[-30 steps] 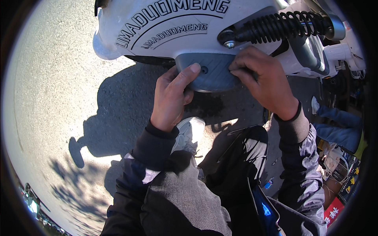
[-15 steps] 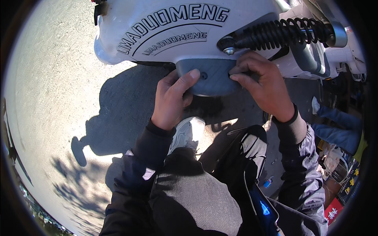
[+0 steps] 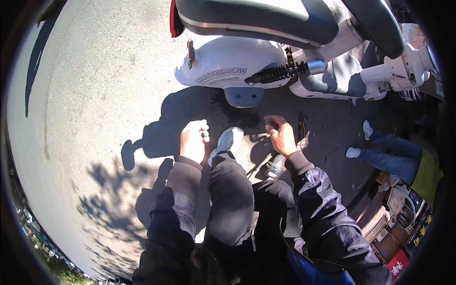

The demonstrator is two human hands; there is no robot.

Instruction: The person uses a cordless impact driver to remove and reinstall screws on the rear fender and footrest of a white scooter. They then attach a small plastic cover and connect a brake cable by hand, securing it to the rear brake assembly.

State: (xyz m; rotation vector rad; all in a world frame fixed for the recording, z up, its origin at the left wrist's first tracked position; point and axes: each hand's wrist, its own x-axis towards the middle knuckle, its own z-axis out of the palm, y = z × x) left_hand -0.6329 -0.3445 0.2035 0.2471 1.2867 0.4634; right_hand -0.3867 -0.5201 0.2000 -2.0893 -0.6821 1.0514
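A white scooter's rounded rear housing [image 3: 228, 57] stands in front of me. Low on it sits a grey cover [image 3: 244, 101] with two dark round spots, perhaps screw holes or screw heads. Both hands are off the cover, in the air nearer to me. My left hand [image 3: 193, 141] has its fingers curled in, and nothing shows in it. Across from it, my right hand [image 3: 281, 135] is loosely bent, with thumb and fingers a little apart and no object visible. Above the cover runs a black coil shock absorber [image 3: 273, 74].
The dark seat [image 3: 261, 21] overhangs the housing. Yellow-handled pliers [image 3: 302, 125] lie on the pavement right of my right hand, and other tools [image 3: 272, 169] lie near my feet. At the right another person's legs [image 3: 387, 156] extend in, beside a cluttered pile of goods [image 3: 399, 213].
Both hands have let go of the grey cover and drawn back toward me. My view has risen and moved back, showing the seat and more of the scooter.
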